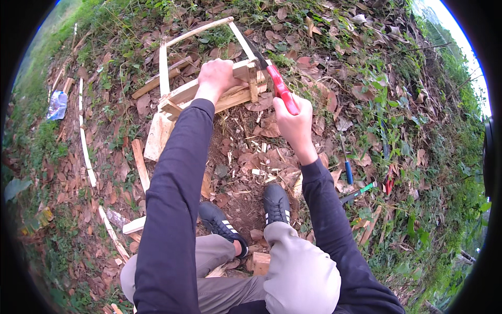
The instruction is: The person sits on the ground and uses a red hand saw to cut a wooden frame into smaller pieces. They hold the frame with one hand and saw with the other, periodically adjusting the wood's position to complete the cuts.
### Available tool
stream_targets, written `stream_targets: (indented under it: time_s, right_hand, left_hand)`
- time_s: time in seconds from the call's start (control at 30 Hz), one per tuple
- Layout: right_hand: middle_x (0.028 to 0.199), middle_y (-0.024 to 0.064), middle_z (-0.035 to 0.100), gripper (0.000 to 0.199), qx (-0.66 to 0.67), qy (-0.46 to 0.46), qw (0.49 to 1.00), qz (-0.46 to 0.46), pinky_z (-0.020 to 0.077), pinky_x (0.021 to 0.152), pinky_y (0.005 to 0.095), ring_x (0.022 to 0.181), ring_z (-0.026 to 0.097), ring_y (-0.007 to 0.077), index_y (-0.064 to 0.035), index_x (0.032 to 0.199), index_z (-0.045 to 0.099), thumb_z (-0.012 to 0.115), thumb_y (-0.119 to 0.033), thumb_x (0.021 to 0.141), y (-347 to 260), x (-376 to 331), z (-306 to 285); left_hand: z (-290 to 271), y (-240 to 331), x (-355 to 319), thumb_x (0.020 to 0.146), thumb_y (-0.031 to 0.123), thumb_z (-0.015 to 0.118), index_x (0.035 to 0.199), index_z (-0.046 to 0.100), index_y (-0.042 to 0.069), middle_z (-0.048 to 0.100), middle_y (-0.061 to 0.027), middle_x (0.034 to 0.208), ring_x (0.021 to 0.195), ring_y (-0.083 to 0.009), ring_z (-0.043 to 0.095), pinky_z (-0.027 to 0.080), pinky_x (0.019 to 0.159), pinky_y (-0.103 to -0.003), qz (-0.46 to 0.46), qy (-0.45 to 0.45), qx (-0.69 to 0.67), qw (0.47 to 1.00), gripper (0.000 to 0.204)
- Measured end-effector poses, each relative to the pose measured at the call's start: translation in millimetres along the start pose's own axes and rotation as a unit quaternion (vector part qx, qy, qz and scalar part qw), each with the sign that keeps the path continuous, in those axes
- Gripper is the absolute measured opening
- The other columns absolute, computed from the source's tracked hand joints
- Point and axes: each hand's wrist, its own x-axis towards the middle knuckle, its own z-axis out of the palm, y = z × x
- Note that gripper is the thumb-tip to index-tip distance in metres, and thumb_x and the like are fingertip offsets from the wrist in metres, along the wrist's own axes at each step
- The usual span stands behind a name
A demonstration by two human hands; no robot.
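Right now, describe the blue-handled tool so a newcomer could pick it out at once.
Start at the person's right sleeve and look at the leafy ground beyond it. There lies a slim blue-handled tool, its thin shaft pointing away from the person. Its blue sets it apart from the green tool below and the red object to its right.

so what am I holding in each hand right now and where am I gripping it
Your right hand grips a red-handled saw by its handle. Your left hand holds the upper beam of the wooden frame, around the beam's middle.
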Motion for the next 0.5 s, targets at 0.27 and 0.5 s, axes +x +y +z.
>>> stream_targets:
  time_s: [0.27,0.5]
  right_hand:
    - [0.053,0.0022,0.043,0.025,-0.006,-0.001,1.0,-0.013,0.0336,0.049,0.0312,0.051,0.039,0.0071,-0.0005,0.067,0.053,0.066,-0.009,0.087,15,-2,-6]
    - [0.055,0.0081,0.054,0.014,-0.171,-0.039,0.983,0.049,0.0406,0.045,0.0319,0.041,0.054,0.0185,0.0048,0.094,0.072,0.072,0.002,0.08,-25,-225,-151]
  left_hand:
    - [11,-9,23,0.071,0.07,0.082,0.101,0.075,0.004,0.076,-0.016,0.089,0.081,-0.0285,0.076,0.062,0.077,-0.039,0.021,0.013,0.006,1.0,0.073]
    - [15,-22,23,0.066,0.085,0.072,0.102,0.077,0.004,0.077,-0.0185,0.099,0.089,-0.0329,0.076,0.058,0.079,-0.045,-0.023,-0.004,0.032,0.999,0.089]
